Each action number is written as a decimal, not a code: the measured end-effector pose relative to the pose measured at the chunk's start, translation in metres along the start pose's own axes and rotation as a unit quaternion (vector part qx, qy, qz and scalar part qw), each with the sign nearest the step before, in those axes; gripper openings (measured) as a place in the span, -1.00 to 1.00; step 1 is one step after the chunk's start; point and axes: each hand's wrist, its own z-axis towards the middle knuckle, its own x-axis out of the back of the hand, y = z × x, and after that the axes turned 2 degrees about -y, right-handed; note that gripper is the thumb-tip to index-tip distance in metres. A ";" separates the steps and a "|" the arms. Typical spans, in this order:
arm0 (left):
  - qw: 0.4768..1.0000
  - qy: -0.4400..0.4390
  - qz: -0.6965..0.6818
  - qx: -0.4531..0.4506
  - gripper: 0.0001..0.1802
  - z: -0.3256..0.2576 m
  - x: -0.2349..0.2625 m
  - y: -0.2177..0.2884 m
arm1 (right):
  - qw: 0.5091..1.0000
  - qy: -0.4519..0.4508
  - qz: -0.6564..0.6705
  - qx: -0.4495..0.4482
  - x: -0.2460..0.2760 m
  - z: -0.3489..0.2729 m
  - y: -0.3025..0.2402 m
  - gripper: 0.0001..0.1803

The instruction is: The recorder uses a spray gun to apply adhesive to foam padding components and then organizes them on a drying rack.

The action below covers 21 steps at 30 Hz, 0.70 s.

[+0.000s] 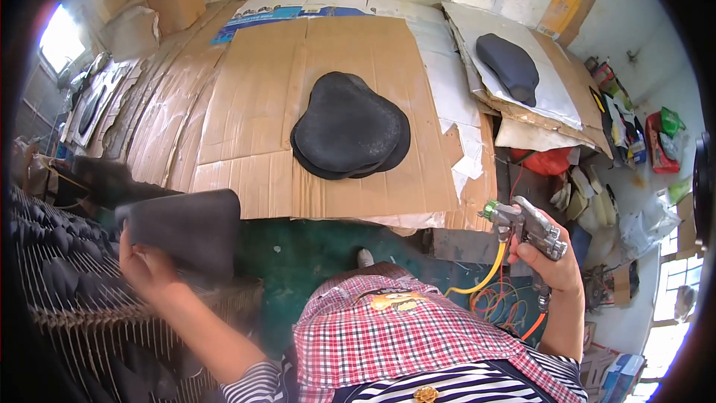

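My left hand point(149, 265) grips the near left edge of a flat black pad point(198, 227) with rounded corners, slightly blurred, held off to the left of the table. In my right hand point(556, 261) is a metal spray gun point(531, 227), its green-ringed nozzle end pointing left. A yellow hose point(488, 277) and an orange hose point(535, 326) run down from it. Between my hands, a small stack of black three-lobed pads point(349, 130) lies on the cardboard sheet point(250, 127). Another black pad point(509, 66) rests on a raised board at the far right.
At my left stands a wire rack point(89, 313) holding several dark pieces. Cardboard and paper line the table and the wall behind it. Coiled hoses point(500, 302) lie on the green floor point(287, 254) at right. Bags and bundles hang or lie along the right wall.
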 end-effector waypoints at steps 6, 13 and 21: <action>0.987 -0.124 -0.077 0.070 -0.77 0.002 0.002 -0.011 | 0.998 0.025 0.039 0.052 -0.011 0.032 -0.013 -0.37; 0.992 -0.088 -0.064 0.067 -0.73 -0.008 -0.006 -0.010 | 0.998 -0.048 0.006 0.030 0.005 0.028 -0.002 -0.38; 0.991 -0.091 -0.062 0.075 -0.71 -0.005 -0.013 -0.015 | 0.996 -0.062 0.046 0.053 0.004 0.026 0.001 -0.32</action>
